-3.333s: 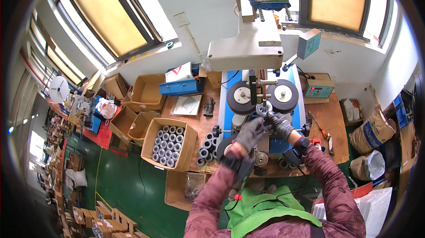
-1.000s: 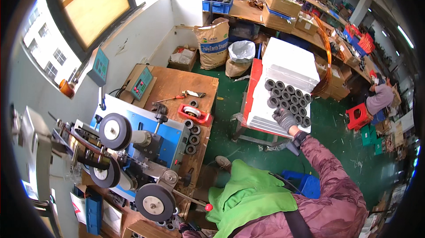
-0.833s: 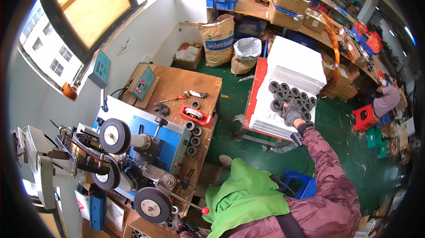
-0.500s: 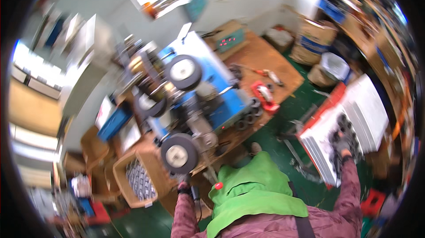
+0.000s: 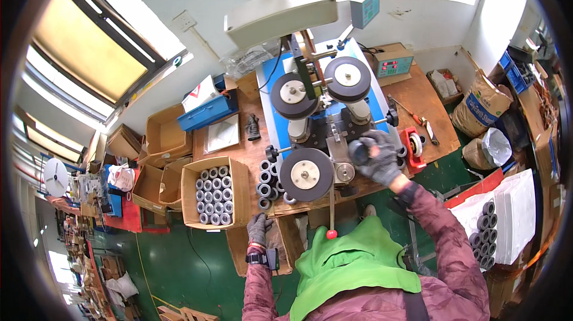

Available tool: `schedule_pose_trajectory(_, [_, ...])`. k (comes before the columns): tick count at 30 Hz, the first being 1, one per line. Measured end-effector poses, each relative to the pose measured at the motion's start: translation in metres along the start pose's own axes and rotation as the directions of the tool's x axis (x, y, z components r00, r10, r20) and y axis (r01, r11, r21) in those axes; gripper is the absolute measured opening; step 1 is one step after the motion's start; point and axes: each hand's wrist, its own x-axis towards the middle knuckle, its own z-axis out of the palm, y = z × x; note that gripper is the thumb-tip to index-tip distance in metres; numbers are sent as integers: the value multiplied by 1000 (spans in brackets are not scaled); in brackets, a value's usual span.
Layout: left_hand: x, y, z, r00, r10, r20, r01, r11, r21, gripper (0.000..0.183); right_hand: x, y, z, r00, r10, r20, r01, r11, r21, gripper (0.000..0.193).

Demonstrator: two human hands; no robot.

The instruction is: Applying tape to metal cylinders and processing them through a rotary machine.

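My gloved right hand [image 5: 380, 160] is at the machine, its fingers closed round a dark round part [image 5: 359, 152] whose far side is partly covered by the fingers. Close by are the metal hub [image 5: 344, 172] and a large dark wheel with a pale centre [image 5: 306, 175]. Two more such wheels [image 5: 348, 79] sit farther back. My left hand [image 5: 259, 229], also gloved, hangs low at the table's front edge, beside a carton of grey rings [image 5: 246, 194]. Its fingers are loosely apart, and nothing shows in them. A red-knobbed lever [image 5: 332, 234] points toward me between my arms.
Loose grey rings [image 5: 264, 190] stand left of the front wheel. Dark rings [image 5: 484, 231] lie on a white foam block [image 5: 518, 213] at right. A red tape dispenser [image 5: 413, 147] and a control box with a red display [image 5: 394, 65] sit on the table's right side.
My right hand has moved from the dark rings on the white foam to the machine, carrying a dark round part. The view has turned and the blur is gone.
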Motion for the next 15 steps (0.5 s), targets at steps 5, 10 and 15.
schedule_pose_trajectory(5, [-37,29,-27,996,58,-74,-62,996,-61,26,32,-2,48,990,-134,47,137,988,-74,43])
schedule_pose_trajectory(10, [-54,54,-44,988,135,-78,-139,989,-46,24,66,4,53,993,-117,-21,112,978,-174,48])
schedule_pose_trajectory(15, [-81,140,30,935,326,139,-325,945,-27,24,103,-2,50,987,-133,-85,113,971,-209,55])
